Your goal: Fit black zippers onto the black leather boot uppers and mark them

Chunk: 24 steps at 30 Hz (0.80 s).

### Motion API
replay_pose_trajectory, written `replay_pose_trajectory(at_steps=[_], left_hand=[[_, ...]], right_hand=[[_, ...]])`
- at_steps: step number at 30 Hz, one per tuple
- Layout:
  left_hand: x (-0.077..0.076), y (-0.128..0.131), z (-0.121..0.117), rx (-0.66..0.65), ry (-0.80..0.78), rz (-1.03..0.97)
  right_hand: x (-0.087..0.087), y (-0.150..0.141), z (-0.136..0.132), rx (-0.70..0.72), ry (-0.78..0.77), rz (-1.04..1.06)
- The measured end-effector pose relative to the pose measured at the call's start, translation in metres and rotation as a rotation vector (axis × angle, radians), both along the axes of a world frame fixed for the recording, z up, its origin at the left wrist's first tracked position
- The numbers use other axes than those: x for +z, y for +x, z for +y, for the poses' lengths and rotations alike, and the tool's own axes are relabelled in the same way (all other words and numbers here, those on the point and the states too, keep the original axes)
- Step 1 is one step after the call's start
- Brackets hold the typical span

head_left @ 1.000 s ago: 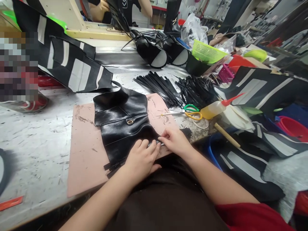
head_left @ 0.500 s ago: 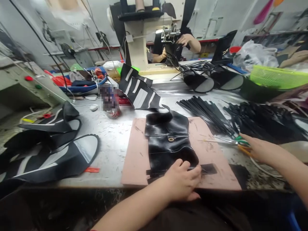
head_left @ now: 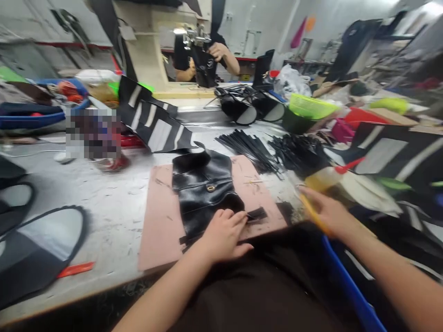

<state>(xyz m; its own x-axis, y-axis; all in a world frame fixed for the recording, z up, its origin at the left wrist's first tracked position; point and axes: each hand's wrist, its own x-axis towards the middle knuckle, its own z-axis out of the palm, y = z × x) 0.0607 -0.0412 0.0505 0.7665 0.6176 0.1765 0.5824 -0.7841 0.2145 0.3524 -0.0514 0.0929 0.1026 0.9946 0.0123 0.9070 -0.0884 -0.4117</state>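
A black leather boot upper [head_left: 204,184] with a small gold buckle lies on a pink board [head_left: 155,216]. My left hand [head_left: 224,230] rests on its near right corner, fingers stretched over the leather and thumb apart. Dark strips [head_left: 258,214] stick out beside those fingertips. Off the board's right side, my right hand [head_left: 325,212] is closed around a slim yellow-orange handled tool [head_left: 313,212]. Motion blurs the tool, and its working end cannot be made out.
Thin black strips [head_left: 247,147] lie behind the board. A yellowish bottle with red nozzle [head_left: 325,177] stands near my right hand. Cut boot pieces [head_left: 48,235] lie at left. Across the table, another person's hands [head_left: 218,51] work at a sewing machine [head_left: 147,50].
The view has swung to the right. My right hand has come nearer my body with the yellow-orange handled tool. My left hand stays at the leather's near corner, its fingers slightly straighter.
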Motion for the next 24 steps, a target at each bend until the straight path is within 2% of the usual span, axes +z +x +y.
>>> replay_pose_trajectory(at_steps=[3,6,9,14,24], left_hand=[[0.001,0.002,0.003,-0.012,-0.027,-0.003],[0.003,0.002,0.003,-0.017,-0.036,-0.001],[0.004,0.002,0.003,-0.018,-0.035,-0.001],[0.003,0.003,0.004,-0.013,-0.027,-0.004],[0.002,0.002,0.005,-0.013,-0.027,-0.03]], right_hand=[[-0.016,-0.021,-0.05,-0.06,-0.373,0.425],[-0.031,-0.041,-0.083,-0.062,-0.569,0.714],[-0.04,-0.057,-0.088,0.011,-0.572,0.756],[-0.044,-0.081,-0.069,0.146,-0.525,0.609],[-0.052,-0.095,-0.067,0.085,-0.487,0.686]])
